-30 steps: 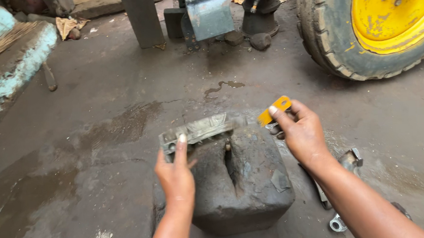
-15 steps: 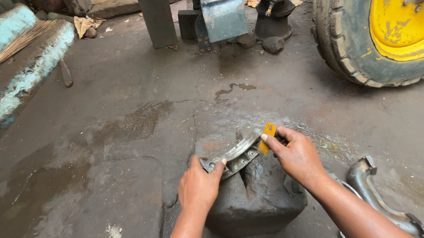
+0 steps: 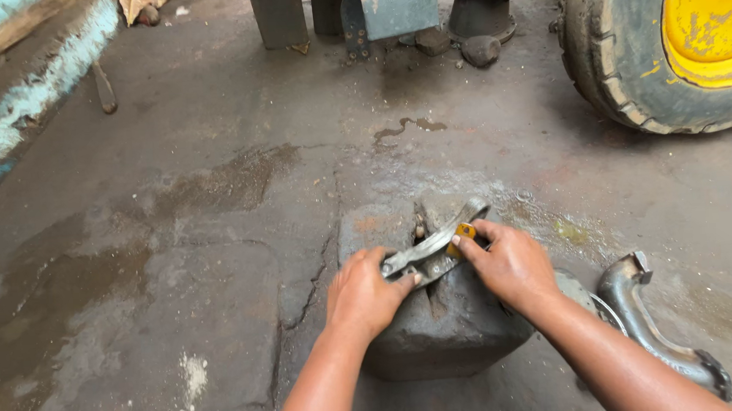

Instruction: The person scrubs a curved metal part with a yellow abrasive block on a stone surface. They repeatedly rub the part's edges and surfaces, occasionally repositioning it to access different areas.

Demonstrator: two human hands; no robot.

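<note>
Grey curved metal piece (image 3: 433, 245), orange-yellow tool (image 3: 461, 235)

A dark, stained concrete floor (image 3: 173, 243) with damp patches is lit by daylight, bounded at the upper left by a chipped turquoise-painted kerb (image 3: 29, 91), with a yellow-rimmed tyre (image 3: 628, 54) at the upper right and grey metal stands (image 3: 396, 5) along the top.

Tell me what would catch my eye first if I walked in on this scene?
Probably the two hands at the bottom centre: the left hand and right hand press a curved grey metal piece onto a dark block on the wet floor, with a small yellow tool at the right fingers. Next, the big tyre with a yellow rim at the top right.
</note>
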